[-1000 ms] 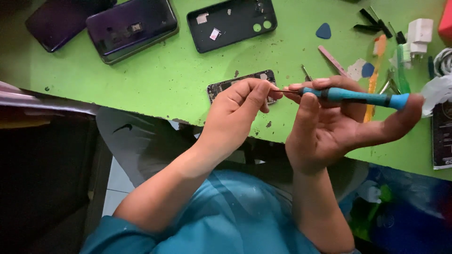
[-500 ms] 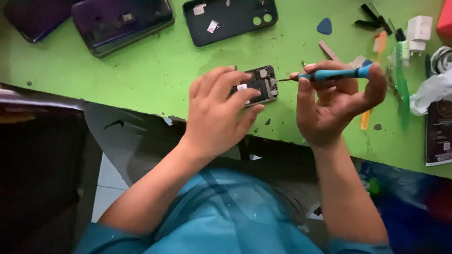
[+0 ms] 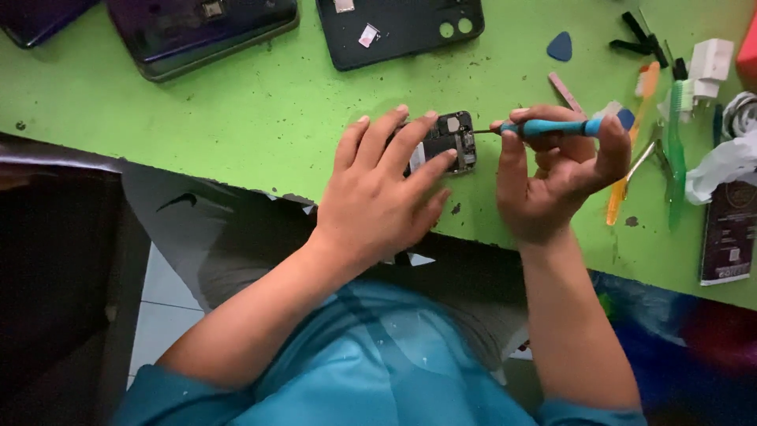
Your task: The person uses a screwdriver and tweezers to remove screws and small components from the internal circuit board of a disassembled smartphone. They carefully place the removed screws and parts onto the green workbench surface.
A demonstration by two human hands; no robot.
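My left hand lies flat with fingers spread over an opened dark phone body on the green table, pressing it down. Only the phone's right end, with its small inner parts, shows past my fingers. My right hand grips a blue-handled screwdriver held level, its thin tip pointing left and touching the phone's right edge.
Two dark phones and a black back cover lie at the table's far side. To the right are a blue pick, black tweezers, orange and green tools, a white charger, crumpled white material and a dark box.
Both hands came down from in front of me to the table. My left hand now spreads flat on the phone, and the screwdriver tip has reached the phone's edge.
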